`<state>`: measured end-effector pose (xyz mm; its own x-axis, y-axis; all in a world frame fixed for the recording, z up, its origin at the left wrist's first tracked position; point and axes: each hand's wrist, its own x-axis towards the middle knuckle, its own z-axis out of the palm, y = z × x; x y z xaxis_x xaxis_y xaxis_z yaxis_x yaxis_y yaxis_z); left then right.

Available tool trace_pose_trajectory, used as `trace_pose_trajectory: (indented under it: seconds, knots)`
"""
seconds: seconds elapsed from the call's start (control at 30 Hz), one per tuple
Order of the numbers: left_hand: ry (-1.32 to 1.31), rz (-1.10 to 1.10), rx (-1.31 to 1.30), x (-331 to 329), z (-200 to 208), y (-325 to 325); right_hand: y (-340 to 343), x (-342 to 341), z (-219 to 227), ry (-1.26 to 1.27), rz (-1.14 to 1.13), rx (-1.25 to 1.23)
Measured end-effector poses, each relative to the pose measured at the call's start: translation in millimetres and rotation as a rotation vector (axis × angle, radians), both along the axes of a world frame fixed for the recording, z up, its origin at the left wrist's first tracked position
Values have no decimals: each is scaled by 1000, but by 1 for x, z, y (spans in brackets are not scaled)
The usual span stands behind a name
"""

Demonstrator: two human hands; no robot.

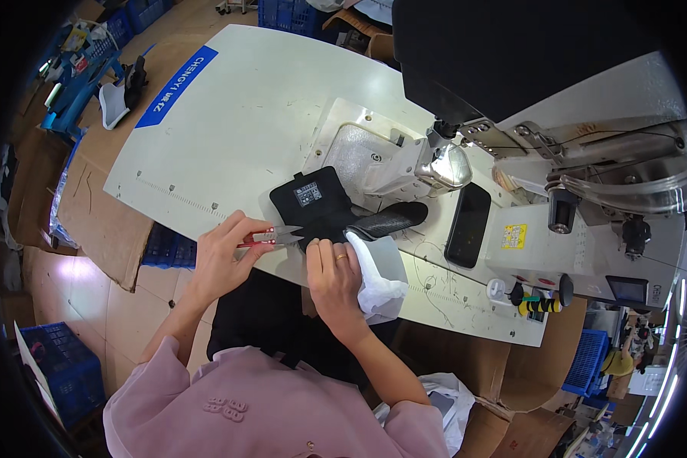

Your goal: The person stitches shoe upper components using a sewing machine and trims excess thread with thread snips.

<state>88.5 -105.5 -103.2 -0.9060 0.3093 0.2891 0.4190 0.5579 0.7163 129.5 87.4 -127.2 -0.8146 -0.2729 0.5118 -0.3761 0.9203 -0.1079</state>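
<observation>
Pink sleeves come in from the lower edge, both yours. Your left hand (223, 256): fingers (240, 225) pinched shut on red-handled thread snips (271, 237), blades pointing right toward the work. Your right hand (333, 276): fingers (322, 252) flat and pressed down, ring on one; whether they grip anything can't be told. They bear on the near edge of the black shoe upper (322, 206) and touch the white lining piece (378, 267) just to the right. Snip tips sit just beside the upper's lower-left edge, close to your right fingertips. Upper lies w/ a small label patch facing up; its black mesh part (389, 220) runs right toward the sewing machine (557, 175). Dark phone (467, 224) lies flat beside the machine base. Surface: white worktable (229, 114) w/ blue strip at far-left corner, ruler marks along near edge. Room: cardboard sheets (99, 221) on tiled floor left, blue crates (61, 374) lower left and far top.
</observation>
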Motion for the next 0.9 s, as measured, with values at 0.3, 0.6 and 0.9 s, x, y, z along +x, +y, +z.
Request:
trace_pose_trajectory:
  seconds: [0.3, 0.6, 0.9]
  knots:
    - [90, 83, 146, -13, 5, 13, -1, 3, -2, 0, -30, 55]
    - [81, -40, 9, -55, 8, 73, 2, 11, 0, 82, -172, 326]
    - [264, 263, 8, -93, -31, 27, 45, 66, 16, 132, -249, 50]
